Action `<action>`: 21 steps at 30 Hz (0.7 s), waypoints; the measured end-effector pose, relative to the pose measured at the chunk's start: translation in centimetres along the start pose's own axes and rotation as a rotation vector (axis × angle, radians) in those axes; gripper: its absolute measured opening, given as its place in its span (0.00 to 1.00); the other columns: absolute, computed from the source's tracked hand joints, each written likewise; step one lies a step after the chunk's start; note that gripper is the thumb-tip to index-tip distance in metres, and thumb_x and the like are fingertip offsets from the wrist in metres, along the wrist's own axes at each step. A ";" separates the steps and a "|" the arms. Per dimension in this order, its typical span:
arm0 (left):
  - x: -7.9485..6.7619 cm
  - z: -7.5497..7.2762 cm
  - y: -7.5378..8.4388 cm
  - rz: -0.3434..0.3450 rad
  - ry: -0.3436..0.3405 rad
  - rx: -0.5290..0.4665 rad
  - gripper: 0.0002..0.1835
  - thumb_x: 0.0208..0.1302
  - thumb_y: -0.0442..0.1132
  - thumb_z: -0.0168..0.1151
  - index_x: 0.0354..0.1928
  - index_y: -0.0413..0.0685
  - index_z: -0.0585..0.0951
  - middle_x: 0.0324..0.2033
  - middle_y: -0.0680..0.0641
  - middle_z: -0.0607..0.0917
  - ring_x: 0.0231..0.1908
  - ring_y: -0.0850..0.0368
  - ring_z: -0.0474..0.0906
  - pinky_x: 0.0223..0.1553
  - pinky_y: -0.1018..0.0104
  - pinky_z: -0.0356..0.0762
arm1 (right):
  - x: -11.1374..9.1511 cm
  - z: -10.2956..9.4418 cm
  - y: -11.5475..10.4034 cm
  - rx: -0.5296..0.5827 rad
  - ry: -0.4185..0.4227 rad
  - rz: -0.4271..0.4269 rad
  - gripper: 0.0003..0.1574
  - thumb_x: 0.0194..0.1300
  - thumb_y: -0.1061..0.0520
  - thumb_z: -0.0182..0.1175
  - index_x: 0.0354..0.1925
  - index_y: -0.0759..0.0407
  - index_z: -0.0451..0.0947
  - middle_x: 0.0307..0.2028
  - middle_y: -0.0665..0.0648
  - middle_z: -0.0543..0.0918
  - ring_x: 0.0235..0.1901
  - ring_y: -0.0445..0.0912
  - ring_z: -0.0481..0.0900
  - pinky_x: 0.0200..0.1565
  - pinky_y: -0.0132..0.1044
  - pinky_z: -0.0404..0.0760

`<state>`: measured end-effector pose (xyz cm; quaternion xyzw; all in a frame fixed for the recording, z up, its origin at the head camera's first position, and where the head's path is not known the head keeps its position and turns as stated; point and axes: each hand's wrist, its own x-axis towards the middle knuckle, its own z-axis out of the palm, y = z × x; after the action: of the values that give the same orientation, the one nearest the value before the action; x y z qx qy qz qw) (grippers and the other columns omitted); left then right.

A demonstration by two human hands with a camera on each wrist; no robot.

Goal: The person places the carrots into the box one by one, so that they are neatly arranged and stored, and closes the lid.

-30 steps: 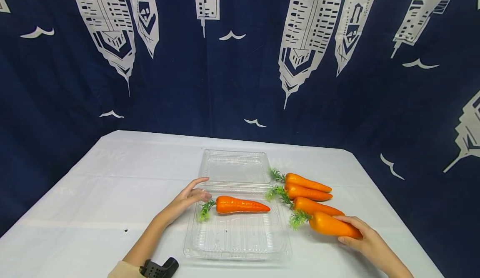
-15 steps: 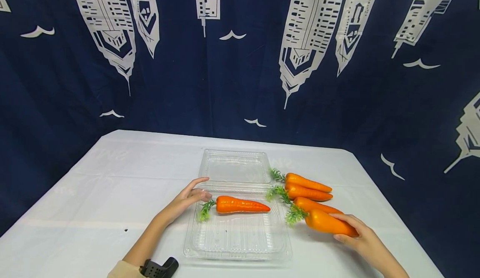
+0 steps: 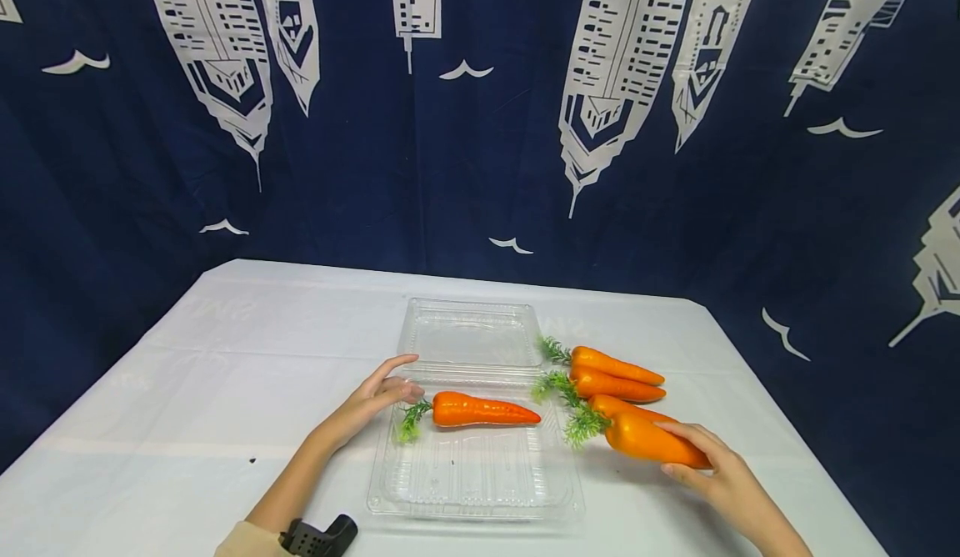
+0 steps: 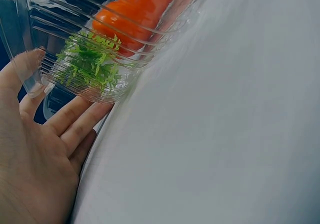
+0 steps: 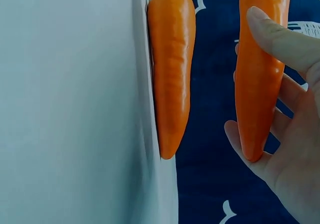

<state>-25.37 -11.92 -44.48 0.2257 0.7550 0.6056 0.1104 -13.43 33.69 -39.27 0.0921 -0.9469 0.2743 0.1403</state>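
In the head view my right hand (image 3: 727,478) grips an orange toy carrot (image 3: 645,440) with leafy green tops, thumb on the near side and fingers on the far side. The right wrist view shows this carrot (image 5: 260,78) raised off the table. My left hand (image 3: 363,411) touches the left side of a clear plastic hinged container (image 3: 472,503), which lies unfolded. Inside that container, one carrot (image 3: 480,411) lies sideways, greens to the left. In the left wrist view the left hand's fingers (image 4: 77,126) are fairly straight against the ribbed wall.
Right of the container lie three more carrots (image 3: 618,365), their greens pointing left; the nearest is partly hidden behind the held one. The container's lid (image 3: 472,336) lies flat at the back. A white-covered table (image 3: 187,424) meets a dark blue printed curtain (image 3: 420,165) behind.
My right hand has moved slightly left with its carrot, closer to the container. The left hand and the carrot in the container have stayed put.
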 end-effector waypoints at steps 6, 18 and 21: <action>0.0 0.0 0.2 0.006 -0.004 0.001 0.25 0.68 0.47 0.46 0.66 0.63 0.56 0.49 0.42 0.80 0.46 0.52 0.78 0.60 0.34 0.49 | 0.2 0.5 -0.5 0.016 0.052 -0.106 0.28 0.49 0.57 0.67 0.51 0.49 0.75 0.43 0.36 0.74 0.43 0.20 0.63 0.43 0.10 0.59; 0.1 0.0 0.0 0.002 -0.005 -0.002 0.25 0.68 0.47 0.46 0.66 0.62 0.56 0.49 0.42 0.80 0.46 0.51 0.78 0.60 0.34 0.50 | 0.4 0.8 -2.1 -0.024 0.097 -0.211 0.32 0.47 0.62 0.68 0.53 0.48 0.74 0.44 0.41 0.76 0.44 0.21 0.63 0.46 0.09 0.57; 0.1 0.0 0.0 0.001 -0.006 0.002 0.25 0.68 0.47 0.46 0.66 0.62 0.56 0.49 0.42 0.80 0.46 0.51 0.78 0.60 0.34 0.50 | 0.4 0.8 -2.4 -0.038 0.103 -0.211 0.33 0.48 0.61 0.68 0.54 0.46 0.73 0.44 0.43 0.77 0.45 0.21 0.63 0.47 0.09 0.56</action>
<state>-25.47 -11.91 -44.49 0.2279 0.7551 0.6044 0.1121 -13.43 31.18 -38.61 0.1744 -0.9284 0.2443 0.2188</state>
